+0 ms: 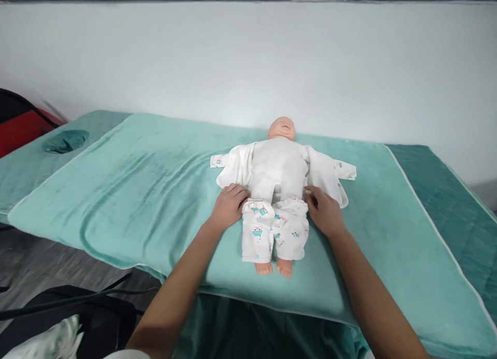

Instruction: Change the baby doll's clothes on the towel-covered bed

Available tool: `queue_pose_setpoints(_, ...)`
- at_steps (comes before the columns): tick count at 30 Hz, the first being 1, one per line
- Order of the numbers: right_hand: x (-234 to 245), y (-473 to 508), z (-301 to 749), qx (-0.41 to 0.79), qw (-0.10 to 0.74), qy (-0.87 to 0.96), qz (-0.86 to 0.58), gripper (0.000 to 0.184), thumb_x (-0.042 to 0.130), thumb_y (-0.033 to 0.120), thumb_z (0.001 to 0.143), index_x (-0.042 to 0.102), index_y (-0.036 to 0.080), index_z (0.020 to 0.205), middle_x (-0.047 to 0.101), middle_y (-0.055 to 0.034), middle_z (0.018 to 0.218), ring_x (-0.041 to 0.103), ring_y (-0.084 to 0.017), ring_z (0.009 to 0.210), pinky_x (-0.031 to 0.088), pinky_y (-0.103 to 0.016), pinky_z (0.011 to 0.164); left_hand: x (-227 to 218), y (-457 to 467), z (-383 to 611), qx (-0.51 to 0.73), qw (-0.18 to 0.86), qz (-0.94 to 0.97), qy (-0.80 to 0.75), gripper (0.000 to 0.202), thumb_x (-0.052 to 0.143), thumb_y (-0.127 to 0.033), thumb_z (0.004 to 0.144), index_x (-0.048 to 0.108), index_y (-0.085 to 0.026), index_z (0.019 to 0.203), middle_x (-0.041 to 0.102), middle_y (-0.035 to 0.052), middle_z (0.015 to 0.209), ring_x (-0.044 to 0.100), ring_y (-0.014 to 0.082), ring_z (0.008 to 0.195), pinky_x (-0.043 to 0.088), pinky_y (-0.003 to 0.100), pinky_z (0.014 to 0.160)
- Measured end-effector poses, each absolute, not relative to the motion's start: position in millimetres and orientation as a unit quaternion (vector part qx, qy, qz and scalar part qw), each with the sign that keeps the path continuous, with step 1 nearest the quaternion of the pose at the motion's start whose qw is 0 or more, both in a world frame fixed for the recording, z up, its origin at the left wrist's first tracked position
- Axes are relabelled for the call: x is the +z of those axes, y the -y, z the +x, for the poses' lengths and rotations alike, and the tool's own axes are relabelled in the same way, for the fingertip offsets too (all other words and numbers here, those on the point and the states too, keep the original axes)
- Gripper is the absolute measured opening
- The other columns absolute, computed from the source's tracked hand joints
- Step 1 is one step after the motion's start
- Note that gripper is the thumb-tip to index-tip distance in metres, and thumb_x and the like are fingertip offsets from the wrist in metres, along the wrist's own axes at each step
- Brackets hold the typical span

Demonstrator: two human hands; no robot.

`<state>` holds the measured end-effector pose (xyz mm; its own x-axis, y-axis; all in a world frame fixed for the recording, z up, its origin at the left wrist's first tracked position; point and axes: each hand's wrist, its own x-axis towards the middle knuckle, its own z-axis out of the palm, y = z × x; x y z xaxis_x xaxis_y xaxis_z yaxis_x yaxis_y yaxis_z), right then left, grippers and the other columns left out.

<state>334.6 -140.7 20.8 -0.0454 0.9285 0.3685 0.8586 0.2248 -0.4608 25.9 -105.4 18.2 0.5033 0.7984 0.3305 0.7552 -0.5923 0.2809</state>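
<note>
Baby doll (pixel 277 167) lies on its back, about mid-table, on a light teal towel (pixel 135 193); head (pixel 282 128) towards the wall (pixel 248 64), bare feet (pixel 274 267) towards the person.

Doll wears printed trousers (pixel 274 229), waistband sitting at the hips; a white jacket (pixel 330 175) lies open under it, both sleeves spread flat to the sides, bare torso showing.

Left hand (pixel 229 206) is at the doll's hip on the person's left, touching the waistband where it meets the jacket's hem; palm down, fingers curled, tips hidden against the cloth; can't tell whether it's actually pinching fabric or just resting.

Right hand (pixel 324 211) mirrors it at the other hip; fingers loosely bent, tips at the waistband edge just below the jacket flap; same call, can't tell whether it's gripping.

Both forearms come in from the bottom edge, one either side of the doll's legs.

Towel covers most of a table with a darker teal cover (pixel 446 193); the cover shows at the right end and along the front edge.

At the left end of the table there's a face hole (pixel 65 140); beyond it something red and black (pixel 19 129), cut off by the edge.

Bottom left, below table level: a black object (pixel 77 307) and a bit of patterned cloth (pixel 50 343); both well apart from the hands.
</note>
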Motion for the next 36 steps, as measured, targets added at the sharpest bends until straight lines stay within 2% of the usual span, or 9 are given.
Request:
queue_pose_setpoints(4,17,157,341,0.042,0.284,0.766,-0.574,0.019,0.047,0.025,0.098,0.065,0.020,0.101,0.071,-0.0077,0.096,0.062,-0.023,0.088,0.044,-0.033,0.074,19,109,24,0.183,0.040,0.870,-0.456,0.016,0.050,-0.025,0.096,0.065,-0.020,0.094,0.066,0.0077,0.094,0.053,0.0260,0.093,0.037,0.041,0.078)
queue_pose_setpoints(8,19,159,339,0.030,0.254,0.789,-0.559,0.016,0.050,0.020,0.095,0.063,0.020,0.085,0.066,-0.0065,0.084,0.057,-0.023,0.082,0.040,-0.033,0.071,19,106,26,0.182,0.060,0.864,-0.466,0.017,0.051,-0.024,0.094,0.063,-0.020,0.083,0.066,0.0064,0.087,0.054,0.0257,0.091,0.035,0.041,0.076)
queue_pose_setpoints(12,18,157,338,0.023,0.254,0.778,-0.575,0.022,0.051,0.022,0.095,0.058,0.021,0.073,0.062,-0.0056,0.077,0.054,-0.022,0.077,0.037,-0.033,0.067,17,106,26,0.191,0.082,0.854,-0.477,0.019,0.050,-0.024,0.094,0.061,-0.020,0.078,0.067,0.0060,0.082,0.054,0.0252,0.088,0.035,0.040,0.076)
queue_pose_setpoints(14,18,156,339,0.014,0.254,0.784,-0.566,0.021,0.050,0.020,0.093,0.058,0.021,0.074,0.063,-0.0066,0.081,0.054,-0.023,0.079,0.038,-0.033,0.069,17,106,26,0.194,0.083,0.860,-0.464,0.017,0.050,-0.025,0.094,0.063,-0.021,0.084,0.068,0.0061,0.085,0.055,0.0254,0.089,0.035,0.041,0.076)
queue_pose_setpoints(18,17,154,340,0.029,0.267,0.821,-0.504,0.020,0.046,0.012,0.089,0.065,0.019,0.093,0.068,-0.0093,0.101,0.056,-0.025,0.093,0.042,-0.036,0.079,18,105,26,0.209,0.072,0.873,-0.435,0.016,0.049,-0.024,0.094,0.064,-0.022,0.090,0.067,0.0072,0.097,0.053,0.0261,0.098,0.035,0.041,0.079)
queue_pose_setpoints(20,16,153,339,0.033,0.265,0.826,-0.497,0.022,0.045,0.013,0.090,0.065,0.019,0.095,0.069,-0.0096,0.097,0.058,-0.025,0.092,0.041,-0.036,0.079,18,105,27,0.227,0.079,0.871,-0.429,0.017,0.048,-0.024,0.094,0.063,-0.022,0.088,0.066,0.0076,0.097,0.053,0.0260,0.099,0.035,0.041,0.081)
queue_pose_setpoints(25,13,153,338,0.014,0.254,0.817,-0.518,0.022,0.043,0.019,0.094,0.065,0.018,0.096,0.066,-0.0079,0.081,0.058,-0.023,0.078,0.038,-0.034,0.074,15,104,29,0.253,0.134,0.856,-0.430,0.015,0.049,-0.025,0.091,0.057,-0.021,0.080,0.063,0.0073,0.082,0.056,0.0255,0.092,0.039,0.040,0.081)
queue_pose_setpoints(32,13,152,338,0.032,0.255,0.810,-0.527,0.021,0.045,0.019,0.092,0.065,0.019,0.096,0.066,-0.0070,0.081,0.059,-0.023,0.077,0.039,-0.033,0.072,14,107,31,0.239,0.161,0.839,-0.461,0.010,0.052,-0.027,0.085,0.060,-0.020,0.085,0.065,0.0098,0.086,0.059,0.0263,0.086,0.044,0.039,0.080)
queue_pose_setpoints(36,18,156,337,0.098,0.328,0.779,-0.525,0.020,0.047,0.018,0.090,0.064,0.021,0.099,0.067,-0.0054,0.088,0.060,-0.022,0.081,0.043,-0.034,0.075,15,109,31,0.270,0.189,0.815,-0.476,0.015,0.053,-0.026,0.086,0.064,-0.020,0.094,0.069,0.0091,0.092,0.062,0.0254,0.090,0.046,0.038,0.081)
